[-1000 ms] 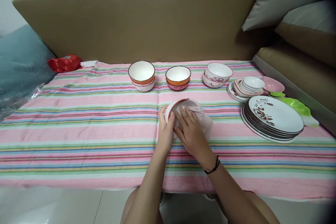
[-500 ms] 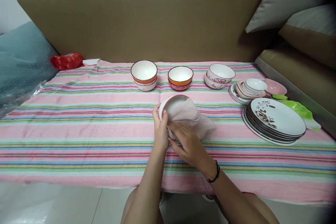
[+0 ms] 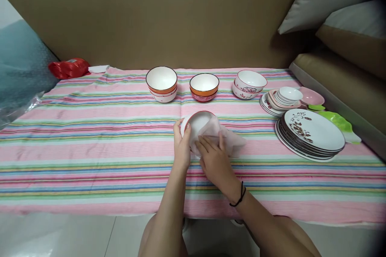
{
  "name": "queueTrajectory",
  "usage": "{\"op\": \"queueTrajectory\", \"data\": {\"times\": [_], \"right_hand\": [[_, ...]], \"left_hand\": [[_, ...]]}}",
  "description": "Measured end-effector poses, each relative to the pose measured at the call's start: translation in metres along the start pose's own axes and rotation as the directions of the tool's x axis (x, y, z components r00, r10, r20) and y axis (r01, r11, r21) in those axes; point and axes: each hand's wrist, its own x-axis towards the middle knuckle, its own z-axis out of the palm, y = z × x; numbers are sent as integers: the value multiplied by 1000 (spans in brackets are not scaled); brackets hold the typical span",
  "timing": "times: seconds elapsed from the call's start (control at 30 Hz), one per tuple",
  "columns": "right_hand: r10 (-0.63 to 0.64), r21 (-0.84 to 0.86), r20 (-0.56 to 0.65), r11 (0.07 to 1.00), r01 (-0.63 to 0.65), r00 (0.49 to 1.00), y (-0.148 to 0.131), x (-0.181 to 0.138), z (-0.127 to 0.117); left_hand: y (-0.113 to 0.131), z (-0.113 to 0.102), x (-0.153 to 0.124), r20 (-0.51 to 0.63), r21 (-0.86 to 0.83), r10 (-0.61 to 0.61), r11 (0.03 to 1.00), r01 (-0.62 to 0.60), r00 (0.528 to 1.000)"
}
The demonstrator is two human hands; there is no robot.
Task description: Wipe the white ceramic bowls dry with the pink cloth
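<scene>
A white bowl [image 3: 197,122] with a red rim is tilted above the striped cloth in front of me. Its left side is gripped by my left hand [image 3: 181,144], thumb on the rim and fingers behind the wall. My right hand [image 3: 215,160] presses a thin pale cloth [image 3: 232,140] into the bowl, fingers over the fabric. Part of that cloth hangs out over the bowl's right side. Behind are stacked bowls: a large orange-banded one [image 3: 162,79] on top at left, a smaller orange-banded one [image 3: 204,84] in the middle, and a flowered white one [image 3: 251,80] at right.
A stack of flowered plates [image 3: 316,132] stands at right, with small white dishes [image 3: 288,95], a pink dish [image 3: 312,96] and a green leaf-shaped dish [image 3: 336,122] behind it. A red bundle [image 3: 69,68] lies at far left. A brown backrest [image 3: 211,24] closes off the back.
My right hand has shifted from the bowl's lower edge up and over the cloth, its fingers now reaching inside the bowl. More of the bowl's interior shows. The whole view has shifted slightly.
</scene>
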Motion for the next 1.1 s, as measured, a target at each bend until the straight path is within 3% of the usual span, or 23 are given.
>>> {"op": "queueTrajectory", "data": {"times": [0.17, 0.3, 0.47, 0.53, 0.63, 0.73, 0.8, 0.87, 0.93, 1.0, 1.1], "right_hand": [[-116, 185, 29, 977, 109, 993, -6, -1, 7], [-48, 54, 60, 998, 45, 997, 8, 1, 5], [71, -50, 7, 996, -71, 997, 18, 5, 3], [41, 35, 31, 999, -42, 999, 15, 6, 4], [-50, 299, 72, 954, 27, 996, 5, 6, 1], [-57, 597, 19, 802, 34, 998, -1, 5, -8], [-2, 684, -76, 727, 54, 997, 0, 5, -13], [54, 627, -193, 775, 80, 980, 5, 6, -16], [44, 458, -277, 884, 92, 960, 13, 8, -15], [-33, 274, -280, 955, 113, 959, 20, 9, -11], [-95, 111, -199, 987, 119, 975, 25, 10, -3]], "left_hand": [[0, -1, 4, -9, 76, 27, 997, -27, 1000], [3, -10, 5, 45, 95, -21, 995, 16, 999], [6, -13, 2, 98, 121, -32, 992, 20, 995], [7, -11, 3, 66, 113, -38, 993, 30, 997], [7, -8, 5, 0, 87, -69, 994, 69, 998], [6, -9, 8, -14, 64, -71, 995, 72, 997], [5, -9, 9, 2, 53, -65, 996, 65, 998], [5, -10, 10, 20, 46, -62, 997, 61, 998], [6, -9, 10, 37, 55, -49, 997, 47, 998], [7, -9, 9, 56, 95, -28, 995, 23, 998], [9, -7, 7, 105, 174, 16, 984, -34, 994]]}}
